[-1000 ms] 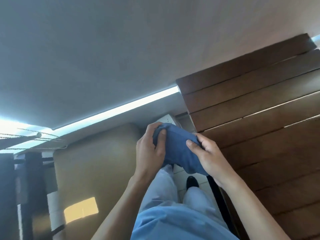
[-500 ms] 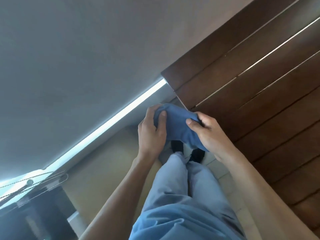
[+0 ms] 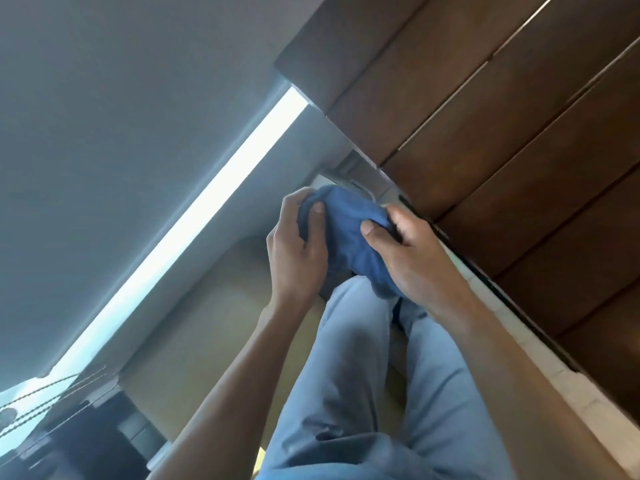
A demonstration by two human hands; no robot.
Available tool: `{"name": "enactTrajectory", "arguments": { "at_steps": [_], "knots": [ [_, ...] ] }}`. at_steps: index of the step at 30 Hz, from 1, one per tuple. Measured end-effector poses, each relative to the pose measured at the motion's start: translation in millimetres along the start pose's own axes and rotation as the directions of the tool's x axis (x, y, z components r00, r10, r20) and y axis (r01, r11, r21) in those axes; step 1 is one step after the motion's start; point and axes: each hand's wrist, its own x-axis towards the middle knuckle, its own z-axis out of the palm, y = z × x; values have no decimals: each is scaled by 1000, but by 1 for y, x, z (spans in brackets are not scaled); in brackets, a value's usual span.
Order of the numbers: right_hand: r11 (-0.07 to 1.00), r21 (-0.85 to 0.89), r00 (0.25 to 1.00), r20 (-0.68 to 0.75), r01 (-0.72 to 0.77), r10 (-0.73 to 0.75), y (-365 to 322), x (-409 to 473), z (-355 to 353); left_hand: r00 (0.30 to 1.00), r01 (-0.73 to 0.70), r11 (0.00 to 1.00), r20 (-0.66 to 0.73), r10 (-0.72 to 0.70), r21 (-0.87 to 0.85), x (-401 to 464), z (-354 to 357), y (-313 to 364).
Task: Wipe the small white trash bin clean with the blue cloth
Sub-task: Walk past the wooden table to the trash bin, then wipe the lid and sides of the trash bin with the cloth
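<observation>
I am gripping a bunched blue cloth point(image 3: 349, 233) with both hands in front of me: my left hand point(image 3: 299, 252) is closing around its left end, thumb pressing on top, and my right hand point(image 3: 412, 252) is clamping its right end, thumb tip pinning a fold while the fingers are wrapping behind. The cloth is hanging between them as a soft wad, its lower end drooping toward my light blue trousers point(image 3: 374, 375), which are filling the near part of the view. Just beyond the cloth, at the far side, a pale rounded edge point(image 3: 360, 185) is peeking out; it may be the small white trash bin, but so little is showing that I cannot tell. To the right, dark brown wooden panelling point(image 3: 502, 133) is running along beside me, and to the left a tan flat surface point(image 3: 207, 323) is lying beside my left forearm, with a bright strip of light point(image 3: 194, 233) and a plain grey wall point(image 3: 121, 98) farther off. As I judge it, I am only readying the cloth: it is touching no bin surface here, so all the wiping seems left to do.
</observation>
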Motion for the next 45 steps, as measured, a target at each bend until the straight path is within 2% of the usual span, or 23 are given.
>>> {"name": "enactTrajectory", "arguments": {
  "at_steps": [6, 16, 20, 23, 26, 29, 32, 34, 37, 39, 41, 43, 45],
  "knots": [
    [997, 50, 998, 16, 59, -60, 46, 25, 13, 999, -47, 998, -29, 45, -38, 11, 26, -46],
    [963, 183, 977, 43, 200, -211, 112, 86, 18, 973, -215, 968, -109, 202, -131, 41, 70, -109],
    [956, 193, 973, 23, 222, -231, 128, 104, 25, 964, -257, 952, -108, 242, -163, 46, 76, -130],
    [953, 204, 973, 18, 223, -232, 135, 109, 37, 957, -291, 940, -52, 286, -178, 41, 72, -139],
    [953, 232, 977, 38, 196, -210, 137, 109, 50, 950, -301, 936, 27, 311, -184, 32, 63, -150],
    [957, 227, 976, 77, 183, -205, 135, 115, 59, 924, -364, 926, 89, 372, -100, 34, 54, -168],
    [955, 271, 964, 196, 122, -179, 133, 124, 67, 906, -402, 916, 139, 400, -17, 41, 45, -188],
    [930, 365, 945, 291, 38, -153, 134, 131, 73, 900, -422, 905, 147, 411, 54, 46, 39, -200],
    [890, 451, 918, 376, -64, -125, 140, 144, 84, 886, -463, 875, 90, 455, 138, 55, 33, -217],
    [906, 416, 904, 413, -83, -107, 144, 152, 91, 887, -459, 871, 33, 461, 175, 63, 33, -227],
    [953, 300, 905, 416, -42, -91, 150, 160, 94, 893, -441, 873, -2, 451, 208, 72, 35, -238],
    [985, 170, 947, 313, 17, -71, 159, 172, 94, 898, -424, 874, -15, 440, 236, 82, 38, -249],
    [998, 43, 993, 105, 40, -44, 176, 188, 90, 915, -389, 884, -4, 403, 259, 93, 42, -260]
  ]
}}
